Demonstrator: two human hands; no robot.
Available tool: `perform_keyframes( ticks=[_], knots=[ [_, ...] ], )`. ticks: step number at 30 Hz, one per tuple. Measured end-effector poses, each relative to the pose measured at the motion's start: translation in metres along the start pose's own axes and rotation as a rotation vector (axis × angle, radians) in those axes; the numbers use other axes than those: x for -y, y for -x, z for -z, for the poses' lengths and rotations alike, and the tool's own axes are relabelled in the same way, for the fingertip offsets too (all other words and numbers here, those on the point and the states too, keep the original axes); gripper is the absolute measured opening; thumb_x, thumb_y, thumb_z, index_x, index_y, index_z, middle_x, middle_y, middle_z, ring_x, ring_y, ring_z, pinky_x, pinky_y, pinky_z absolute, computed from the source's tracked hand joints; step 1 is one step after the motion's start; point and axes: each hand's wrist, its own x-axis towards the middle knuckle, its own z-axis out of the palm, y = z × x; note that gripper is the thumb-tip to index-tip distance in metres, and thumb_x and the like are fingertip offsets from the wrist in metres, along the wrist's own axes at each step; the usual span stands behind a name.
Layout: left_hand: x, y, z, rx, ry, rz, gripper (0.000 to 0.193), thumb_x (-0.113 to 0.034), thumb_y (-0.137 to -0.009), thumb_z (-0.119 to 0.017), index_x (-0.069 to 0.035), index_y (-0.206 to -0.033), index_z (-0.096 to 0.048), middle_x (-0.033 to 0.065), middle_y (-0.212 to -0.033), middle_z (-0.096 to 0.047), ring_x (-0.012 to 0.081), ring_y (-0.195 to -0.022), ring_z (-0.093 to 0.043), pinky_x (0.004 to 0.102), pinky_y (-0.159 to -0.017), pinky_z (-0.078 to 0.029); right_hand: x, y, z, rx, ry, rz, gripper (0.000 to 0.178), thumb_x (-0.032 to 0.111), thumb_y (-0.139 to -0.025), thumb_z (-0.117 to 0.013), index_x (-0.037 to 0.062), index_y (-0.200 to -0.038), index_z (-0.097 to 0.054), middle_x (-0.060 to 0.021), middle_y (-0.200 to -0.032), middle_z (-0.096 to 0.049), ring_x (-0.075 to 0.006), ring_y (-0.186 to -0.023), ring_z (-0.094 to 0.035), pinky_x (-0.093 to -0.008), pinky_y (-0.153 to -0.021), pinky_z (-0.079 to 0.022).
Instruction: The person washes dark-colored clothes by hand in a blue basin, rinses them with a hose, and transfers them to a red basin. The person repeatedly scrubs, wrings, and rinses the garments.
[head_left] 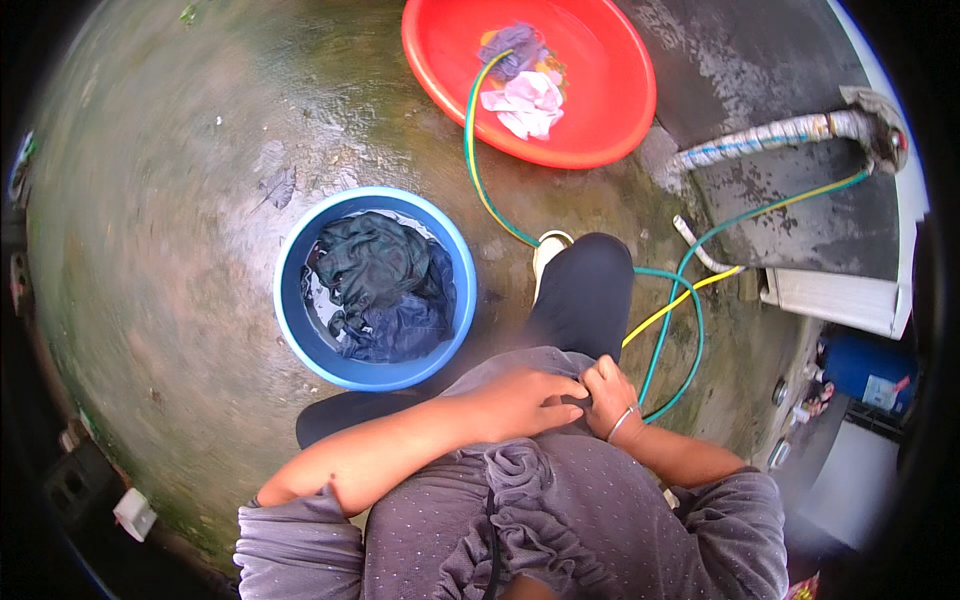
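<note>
Both hands meet above my lap, close to the hem of my grey top (600, 500). My left hand (525, 405) reaches across with its fingers loosely stretched and the thumb apart; I see nothing in it. Beside its fingertips, my right hand (610, 398), with a bracelet at the wrist, is closed with curled fingers. What it pinches, if anything, is hidden. A round blue tub (292, 330) stands in front of my left knee. Wet dark green clothing (375, 255) and navy clothing (405, 325) lie in it. Neither hand touches the tub.
A large red basin (615, 110) stands ahead, holding a pink cloth (528, 103) and a purple-grey cloth (515, 52). A green-and-yellow hose (470, 150) runs into it. More hose (695, 340) loops at my right, near a wrapped pipe (770, 135). The concrete floor (170, 250) looks wet.
</note>
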Motion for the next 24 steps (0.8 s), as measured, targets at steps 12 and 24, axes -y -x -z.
perform_keyframes(
  ticks=[12,24],
  knots=[
    [0.153,0.100,0.065,-0.991,0.323,0.313,0.017,-0.013,-0.081,-0.055,-0.002,-0.093,-0.059,0.0043,-0.081,-0.060,0.0088,-0.076,-0.054,0.0241,-0.069,-0.044,-0.070,-0.057,0.041,1.043,-0.480,-0.223,0.038,0.013,-0.071,-0.063,0.0048,-0.107,-0.053,-0.0083,-0.091,-0.052,-0.0148,-0.076,-0.054,-0.0274,-0.067,-0.045],
    [0.278,0.074,0.164,-1.606,-0.360,0.913,0.066,-0.044,-0.071,-0.061,-0.008,-0.122,-0.040,0.0156,-0.118,-0.043,0.0313,-0.112,-0.039,0.0389,-0.092,-0.034,0.028,-0.329,-0.135,0.451,-0.568,0.309,0.052,0.017,-0.072,-0.063,0.0009,-0.117,-0.041,-0.0157,-0.112,-0.042,-0.0246,-0.098,-0.046,-0.0323,-0.085,-0.040]
  ],
)
